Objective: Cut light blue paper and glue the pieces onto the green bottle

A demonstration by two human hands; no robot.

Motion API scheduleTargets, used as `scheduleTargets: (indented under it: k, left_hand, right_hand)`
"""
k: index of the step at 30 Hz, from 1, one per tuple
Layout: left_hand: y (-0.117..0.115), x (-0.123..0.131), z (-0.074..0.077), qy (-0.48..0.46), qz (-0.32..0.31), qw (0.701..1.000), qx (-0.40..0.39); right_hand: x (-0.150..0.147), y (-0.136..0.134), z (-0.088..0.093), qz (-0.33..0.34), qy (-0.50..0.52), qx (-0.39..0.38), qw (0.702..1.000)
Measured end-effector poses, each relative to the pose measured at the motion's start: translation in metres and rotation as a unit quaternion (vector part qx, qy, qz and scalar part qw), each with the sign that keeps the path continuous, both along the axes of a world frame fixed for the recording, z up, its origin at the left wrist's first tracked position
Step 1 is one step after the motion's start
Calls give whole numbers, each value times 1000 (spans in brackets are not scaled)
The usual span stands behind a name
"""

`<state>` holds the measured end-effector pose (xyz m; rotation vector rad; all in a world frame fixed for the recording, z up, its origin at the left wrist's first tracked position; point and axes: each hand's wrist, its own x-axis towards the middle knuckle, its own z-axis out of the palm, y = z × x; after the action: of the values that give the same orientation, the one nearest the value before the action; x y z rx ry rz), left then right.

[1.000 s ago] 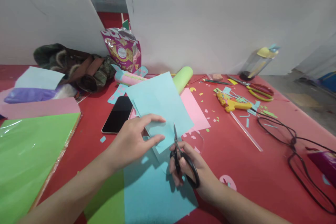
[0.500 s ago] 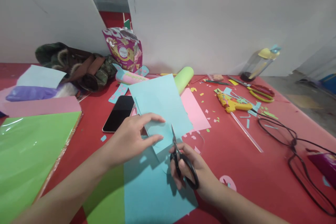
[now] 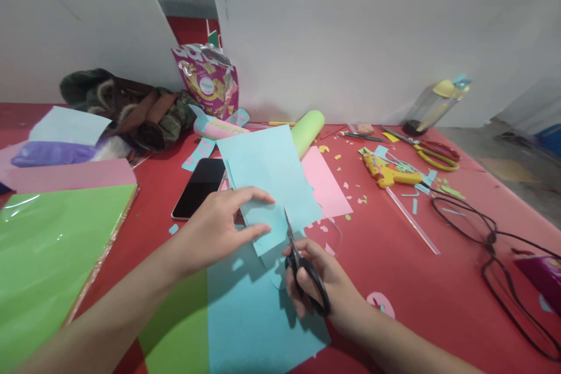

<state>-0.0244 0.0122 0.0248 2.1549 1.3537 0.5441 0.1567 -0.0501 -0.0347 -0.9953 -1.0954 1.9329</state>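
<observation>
Scissors at edge of lt-blue sheet, cutting step in hand

L hand [image 3: 223, 219] half-open, thumb + index spread apart on top of the lt-blue sheet [image 3: 269, 166]; other fingers hidden underneath, so it prob. has the sheet by its L edge. R hand [image 3: 322, 277] is curled round the black-handled scissors [image 3: 294, 252], fingers in the loops; blades look nearly closed, tips over the sheet's lower R part. Can't tell if they're biting paper.

Sheet is mid-frame, tilted, raised off the counter [image 3: 385, 257]. Below it, bottom ctr, a bigger blue sheet [image 3: 258, 327], w/ a green sheet [image 3: 179, 327] to its L. Phone [image 3: 200, 187] just beside L hand; pink paper [image 3: 322, 184] partly under the raised sheet, R side. Further out: green roll [image 3: 309, 131] upper ctr, yellow glue gun [image 3: 388, 174] R of ctr, snack bag [image 3: 208, 82] upper L.

Judging by this, it's mid-trim. Next move calls for L hand keeping the sheet steady, fingertips clear of the blades, and R hand opening the scissors to take in the edge.
</observation>
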Motion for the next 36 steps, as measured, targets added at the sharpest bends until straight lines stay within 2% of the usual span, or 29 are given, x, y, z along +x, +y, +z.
scheduleTargets:
  k: [36]
  left_hand:
    - [0,-3,2,-22,10,998,-56]
  right_hand:
    - [-1,1,5,-9,-10,-56,998]
